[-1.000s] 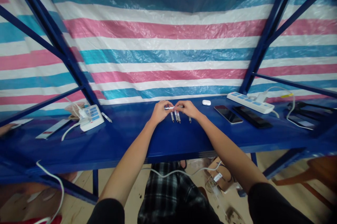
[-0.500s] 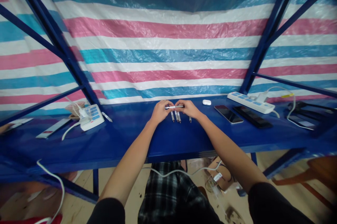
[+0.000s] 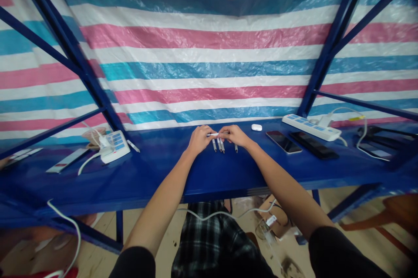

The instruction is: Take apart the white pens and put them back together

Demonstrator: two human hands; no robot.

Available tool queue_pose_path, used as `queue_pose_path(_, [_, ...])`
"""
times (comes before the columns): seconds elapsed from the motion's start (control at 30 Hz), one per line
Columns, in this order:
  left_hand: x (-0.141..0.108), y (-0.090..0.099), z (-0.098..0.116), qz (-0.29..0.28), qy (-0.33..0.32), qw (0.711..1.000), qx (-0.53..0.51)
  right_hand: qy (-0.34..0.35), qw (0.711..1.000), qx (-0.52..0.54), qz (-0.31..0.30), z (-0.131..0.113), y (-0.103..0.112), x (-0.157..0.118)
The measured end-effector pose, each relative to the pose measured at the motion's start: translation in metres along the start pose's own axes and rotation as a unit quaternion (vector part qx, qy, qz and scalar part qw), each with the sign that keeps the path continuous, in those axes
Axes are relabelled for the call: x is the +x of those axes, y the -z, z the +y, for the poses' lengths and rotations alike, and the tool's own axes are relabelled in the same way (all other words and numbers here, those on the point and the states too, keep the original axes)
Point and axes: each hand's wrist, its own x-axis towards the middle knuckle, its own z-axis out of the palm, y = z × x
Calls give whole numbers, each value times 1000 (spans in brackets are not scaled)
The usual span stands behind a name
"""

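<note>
Both of my hands pinch one white pen (image 3: 213,134) held crosswise above the blue table (image 3: 225,173). My left hand (image 3: 199,138) grips its left end, and the fingers are closed. Over the other end, my right hand (image 3: 235,135) is closed, with its fingertips covering part of the pen. Below the fingers, several white pens (image 3: 219,145) with dark tips lie side by side, pointing toward me. A separate pen (image 3: 236,148) lies just under my right hand, its upper part hidden.
A white earbud case (image 3: 256,127), a phone (image 3: 283,142) and a black phone-like slab (image 3: 313,145) lie to the right, near a power strip (image 3: 311,127). Leftward are another power strip (image 3: 115,146), a lone pen (image 3: 133,146) and a flat box (image 3: 68,160). Striped sheeting (image 3: 209,69) hangs behind.
My right hand has shifted slightly left along the pen, and its fingers now cover more of the dark end. My left hand stays almost in place.
</note>
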Motion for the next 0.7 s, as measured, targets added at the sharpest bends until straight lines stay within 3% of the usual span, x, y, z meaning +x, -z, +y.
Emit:
queue_pose_path(0.1, [1, 2, 2, 9, -7, 1000, 5, -1, 1000, 11, -4, 3, -1, 1])
queue_pose_path(0.23, [2, 3, 0, 131, 31, 991, -21, -29, 996, 81, 2, 8, -6, 5])
queue_pose_path(0.33, [4, 3, -6, 187, 101, 970, -121, -66, 983, 170, -30, 6, -7, 7])
queue_pose_path(0.43, [5, 2, -10, 170, 153, 936, -267, -70, 965, 241, -81, -2, -6, 5])
queue_pose_path(0.53, [7, 1, -9, 124, 152, 904, -381, -78, 941, 306, -119, -10, -4, 1])
queue_pose_path(0.7, [9, -5, -4, 66, 140, 899, -410, -75, 914, 377, -128, -20, -3, -3])
